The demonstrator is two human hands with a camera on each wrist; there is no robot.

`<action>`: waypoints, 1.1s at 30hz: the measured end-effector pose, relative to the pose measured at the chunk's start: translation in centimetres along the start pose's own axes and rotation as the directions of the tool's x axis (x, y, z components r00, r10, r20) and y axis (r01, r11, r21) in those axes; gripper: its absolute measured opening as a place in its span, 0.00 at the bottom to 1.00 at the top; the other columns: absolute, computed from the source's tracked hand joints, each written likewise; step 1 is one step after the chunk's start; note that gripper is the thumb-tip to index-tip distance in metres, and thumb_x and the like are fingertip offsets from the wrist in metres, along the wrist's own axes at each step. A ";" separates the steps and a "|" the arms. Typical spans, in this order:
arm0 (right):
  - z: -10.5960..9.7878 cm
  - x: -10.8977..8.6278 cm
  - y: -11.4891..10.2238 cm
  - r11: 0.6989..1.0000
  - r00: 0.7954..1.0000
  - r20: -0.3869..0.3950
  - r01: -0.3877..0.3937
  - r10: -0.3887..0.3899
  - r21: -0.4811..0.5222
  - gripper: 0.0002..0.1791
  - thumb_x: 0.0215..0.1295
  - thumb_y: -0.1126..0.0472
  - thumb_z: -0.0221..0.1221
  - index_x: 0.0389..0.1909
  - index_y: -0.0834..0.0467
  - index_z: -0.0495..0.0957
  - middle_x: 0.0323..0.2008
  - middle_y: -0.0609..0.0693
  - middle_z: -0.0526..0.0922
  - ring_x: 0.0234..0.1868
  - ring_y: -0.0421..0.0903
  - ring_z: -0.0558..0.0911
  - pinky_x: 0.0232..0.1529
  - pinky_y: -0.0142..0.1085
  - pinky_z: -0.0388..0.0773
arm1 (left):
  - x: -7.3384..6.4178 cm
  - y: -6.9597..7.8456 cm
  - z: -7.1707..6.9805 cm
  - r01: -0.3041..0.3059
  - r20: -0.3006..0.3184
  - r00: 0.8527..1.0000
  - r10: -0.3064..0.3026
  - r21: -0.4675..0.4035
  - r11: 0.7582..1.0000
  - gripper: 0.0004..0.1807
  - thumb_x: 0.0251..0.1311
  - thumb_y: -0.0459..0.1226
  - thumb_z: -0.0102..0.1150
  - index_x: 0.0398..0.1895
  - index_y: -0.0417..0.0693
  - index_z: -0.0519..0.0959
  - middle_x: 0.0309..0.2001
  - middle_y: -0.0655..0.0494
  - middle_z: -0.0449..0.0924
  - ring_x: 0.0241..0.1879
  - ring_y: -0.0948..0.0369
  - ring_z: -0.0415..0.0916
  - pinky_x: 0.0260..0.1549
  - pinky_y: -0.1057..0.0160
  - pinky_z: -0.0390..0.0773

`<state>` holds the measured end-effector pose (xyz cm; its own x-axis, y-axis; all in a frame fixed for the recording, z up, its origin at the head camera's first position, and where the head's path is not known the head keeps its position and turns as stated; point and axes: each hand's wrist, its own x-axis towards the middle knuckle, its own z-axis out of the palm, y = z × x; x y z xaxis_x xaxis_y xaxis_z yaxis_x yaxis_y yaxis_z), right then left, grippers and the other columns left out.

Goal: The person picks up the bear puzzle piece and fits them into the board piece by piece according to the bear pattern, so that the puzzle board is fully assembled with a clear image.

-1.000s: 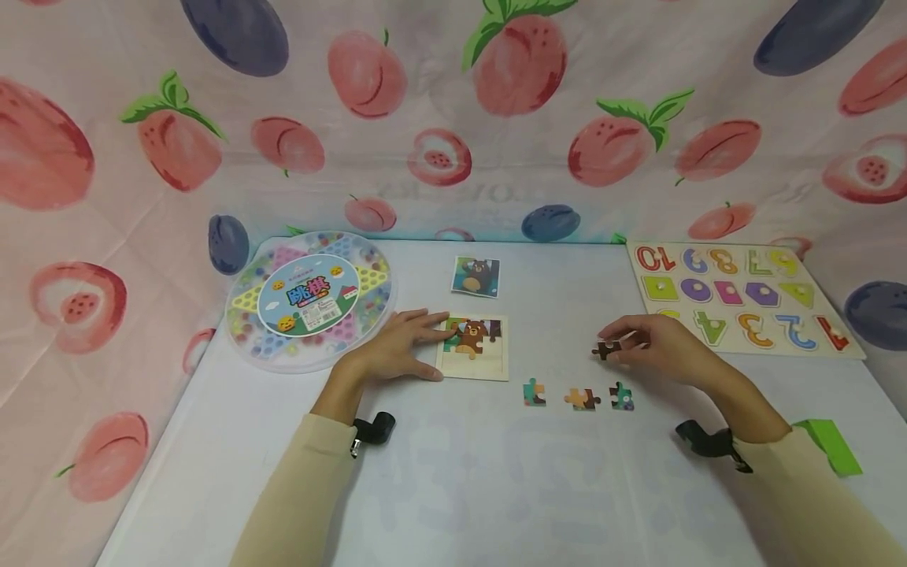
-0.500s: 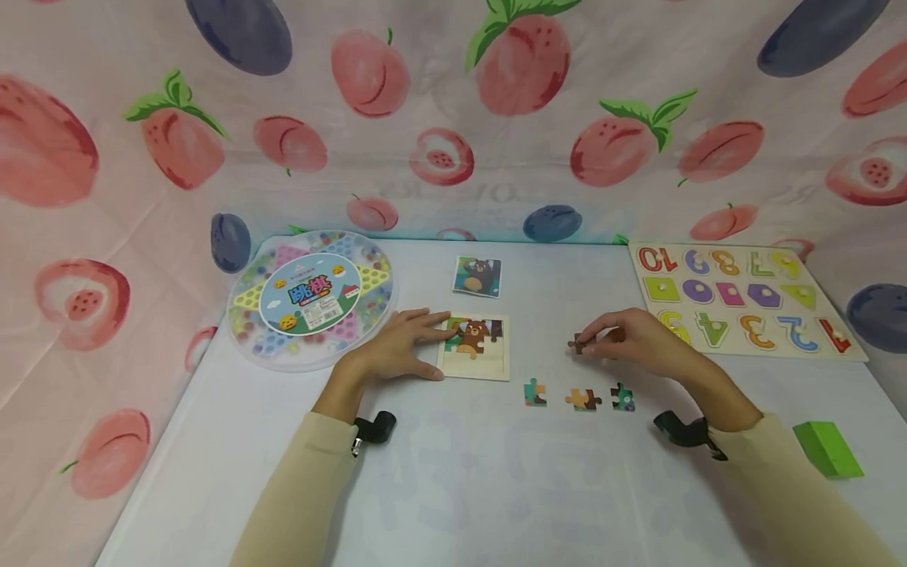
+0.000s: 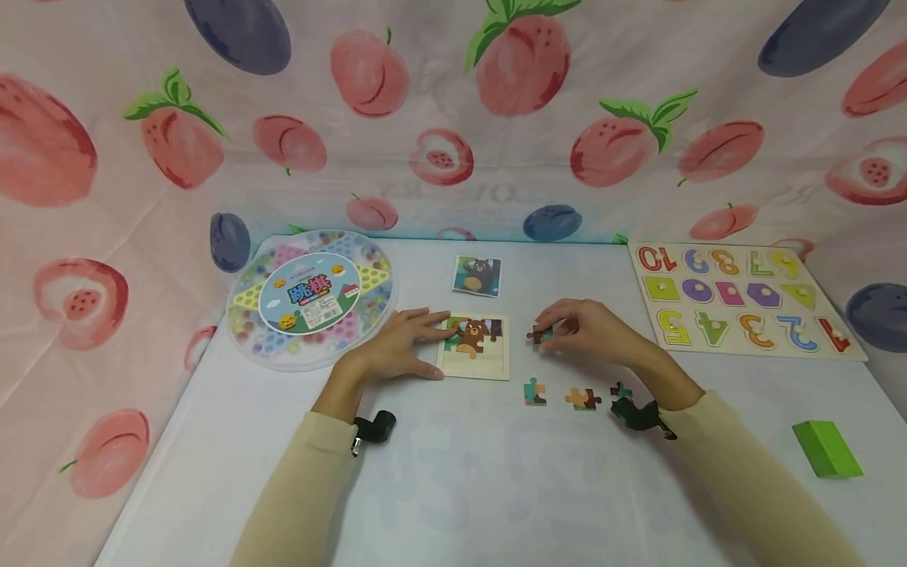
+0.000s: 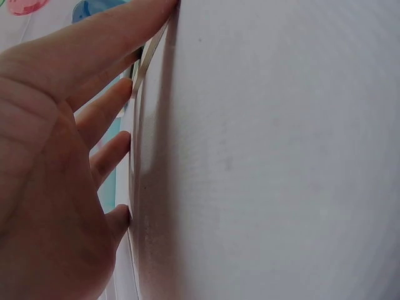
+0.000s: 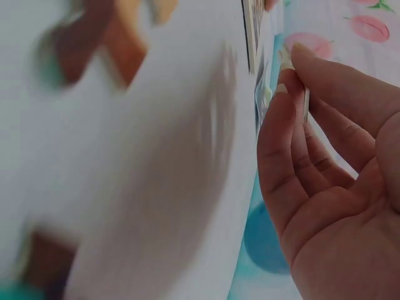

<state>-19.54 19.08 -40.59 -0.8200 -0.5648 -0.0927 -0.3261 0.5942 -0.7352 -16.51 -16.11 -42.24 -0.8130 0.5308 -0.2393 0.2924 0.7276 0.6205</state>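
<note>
A small square puzzle board (image 3: 473,370) with a partly filled bear picture lies mid-table. My left hand (image 3: 397,345) rests at its left side, fingers spread, fingertips on the frame's edge; in the left wrist view the left hand (image 4: 56,156) has its fingers extended. Just right of the board, my right hand (image 3: 584,331) pinches a dark brown puzzle piece (image 3: 540,335) between thumb and fingers. The right wrist view shows that piece edge-on (image 5: 306,105) in the fingertips. Loose on the table in front lie a teal-and-orange piece (image 3: 534,392), an orange-and-brown piece (image 3: 583,399) and a dark teal piece (image 3: 620,390).
Behind the board lies a bear picture card (image 3: 477,276). A round Chinese checkers set (image 3: 244,346) is at the left, beside the left hand. A wooden number board (image 3: 772,323) lies at the back right, and a green block (image 3: 827,449) at the right.
My right hand has moved left with the brown puzzle piece, from near the number board to close beside the puzzle board. The left hand has stayed in place.
</note>
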 end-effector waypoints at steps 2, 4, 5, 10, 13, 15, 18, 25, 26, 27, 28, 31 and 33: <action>0.4 0.7 -0.4 1.000 1.000 -0.003 0.018 -0.018 0.000 0.15 0.58 0.64 0.72 0.47 0.56 0.87 0.51 0.54 0.87 0.37 0.42 0.81 0.38 0.26 0.80 | 0.0 0.0 0.0 -0.004 -0.003 1.000 0.004 0.002 1.000 0.40 0.55 0.49 0.75 0.73 0.60 0.71 0.82 0.61 0.55 0.84 0.49 0.40 0.81 0.39 0.42; 0.9 1.4 -0.7 1.000 1.000 -0.001 0.030 -0.030 0.002 0.15 0.58 0.63 0.72 0.47 0.56 0.87 0.50 0.55 0.88 0.36 0.42 0.81 0.37 0.27 0.80 | 0.1 0.0 -0.1 -0.006 -0.004 1.000 0.006 0.004 1.000 0.40 0.55 0.49 0.75 0.73 0.59 0.71 0.82 0.61 0.55 0.84 0.48 0.40 0.81 0.39 0.42; 1.1 1.7 -0.9 0.999 0.999 0.003 0.034 -0.034 0.005 0.14 0.58 0.63 0.72 0.47 0.56 0.87 0.50 0.55 0.88 0.37 0.43 0.82 0.37 0.28 0.80 | 0.1 0.1 -0.1 -0.007 -0.003 1.000 0.007 0.004 1.000 0.40 0.55 0.49 0.75 0.73 0.59 0.71 0.82 0.61 0.55 0.84 0.49 0.40 0.81 0.39 0.41; 2.5 2.7 -1.6 0.999 0.999 0.041 0.027 -0.028 0.019 0.13 0.59 0.61 0.72 0.46 0.57 0.88 0.50 0.54 0.88 0.40 0.42 0.84 0.42 0.29 0.82 | 0.0 0.2 -0.2 -0.008 0.004 1.000 0.008 0.002 1.000 0.40 0.55 0.49 0.74 0.73 0.58 0.71 0.82 0.60 0.55 0.84 0.48 0.39 0.81 0.39 0.41; 3.2 3.2 -2.1 0.999 0.998 0.046 0.039 -0.040 0.019 0.13 0.60 0.61 0.72 0.45 0.57 0.88 0.50 0.54 0.88 0.40 0.42 0.84 0.42 0.30 0.82 | -0.1 0.2 -0.2 -0.007 0.002 1.000 0.007 0.004 1.000 0.40 0.55 0.49 0.75 0.73 0.58 0.71 0.82 0.60 0.55 0.84 0.48 0.39 0.81 0.39 0.42; 3.5 3.5 -2.4 0.998 0.997 0.042 0.058 -0.058 0.007 0.13 0.60 0.61 0.72 0.45 0.58 0.88 0.50 0.54 0.88 0.40 0.42 0.85 0.42 0.31 0.82 | -0.1 0.2 -0.2 0.001 0.003 1.000 -0.001 0.002 1.000 0.40 0.55 0.49 0.75 0.73 0.59 0.71 0.82 0.61 0.55 0.84 0.49 0.39 0.81 0.39 0.42; 3.9 3.9 -2.9 0.998 0.997 0.037 0.066 -0.066 -0.003 0.12 0.60 0.60 0.71 0.45 0.58 0.88 0.50 0.55 0.88 0.38 0.41 0.84 0.41 0.32 0.82 | 0.0 0.2 -0.3 0.005 0.001 1.000 -0.005 0.001 1.000 0.40 0.55 0.49 0.75 0.73 0.60 0.71 0.82 0.61 0.55 0.84 0.48 0.39 0.81 0.39 0.43; 4.8 4.6 -3.5 0.999 0.999 0.048 0.007 -0.005 -0.041 0.12 0.62 0.59 0.71 0.45 0.57 0.88 0.48 0.55 0.89 0.36 0.40 0.84 0.39 0.33 0.80 | 0.0 0.1 -0.2 0.007 0.004 1.000 -0.007 -0.006 1.000 0.40 0.55 0.49 0.75 0.73 0.59 0.71 0.82 0.61 0.55 0.84 0.49 0.39 0.81 0.39 0.44; 4.9 4.6 -3.6 0.999 0.999 0.046 0.003 -0.001 -0.055 0.11 0.62 0.58 0.71 0.45 0.56 0.89 0.49 0.55 0.89 0.37 0.40 0.84 0.39 0.32 0.79 | 0.0 0.1 -0.2 0.006 0.004 1.000 -0.006 -0.007 1.000 0.40 0.55 0.49 0.75 0.73 0.59 0.71 0.82 0.61 0.55 0.84 0.49 0.39 0.81 0.39 0.44; 5.0 4.6 -3.6 0.998 0.999 0.042 0.001 0.002 -0.066 0.11 0.62 0.58 0.71 0.45 0.56 0.89 0.49 0.55 0.89 0.38 0.41 0.83 0.39 0.32 0.78 | 0.0 0.1 -0.2 0.005 0.004 1.000 -0.005 -0.005 1.000 0.41 0.55 0.49 0.75 0.73 0.59 0.71 0.82 0.61 0.55 0.84 0.49 0.39 0.81 0.39 0.44; 5.1 4.6 -3.7 0.997 0.999 0.036 -0.002 0.005 -0.074 0.11 0.62 0.58 0.71 0.44 0.55 0.89 0.49 0.55 0.89 0.39 0.42 0.83 0.39 0.32 0.77 | 0.0 0.1 -0.1 0.005 0.003 1.000 -0.005 -0.005 1.000 0.41 0.55 0.49 0.75 0.73 0.59 0.71 0.82 0.61 0.55 0.84 0.49 0.39 0.81 0.39 0.44; 5.3 4.6 -3.8 0.996 1.000 0.024 -0.013 0.015 -0.091 0.10 0.61 0.58 0.71 0.43 0.55 0.89 0.50 0.55 0.88 0.42 0.45 0.81 0.41 0.34 0.76 | 0.0 0.0 -0.1 0.004 0.003 1.000 -0.003 -0.004 1.000 0.41 0.55 0.49 0.75 0.73 0.60 0.71 0.82 0.62 0.55 0.84 0.49 0.39 0.81 0.39 0.43; 5.3 4.6 -3.9 0.995 0.999 0.023 -0.027 0.029 -0.096 0.10 0.61 0.58 0.71 0.43 0.55 0.90 0.49 0.54 0.88 0.45 0.47 0.81 0.45 0.37 0.77 | 0.0 0.0 -0.1 0.003 0.003 1.000 -0.003 -0.002 1.000 0.41 0.55 0.50 0.75 0.73 0.60 0.71 0.82 0.62 0.55 0.84 0.49 0.39 0.81 0.39 0.43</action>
<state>-19.56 11.10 -41.68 -0.8181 -0.5602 -0.1299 -0.3476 0.6617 -0.6643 -16.55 -16.14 -42.12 -0.8124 0.5300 -0.2431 0.2891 0.7282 0.6215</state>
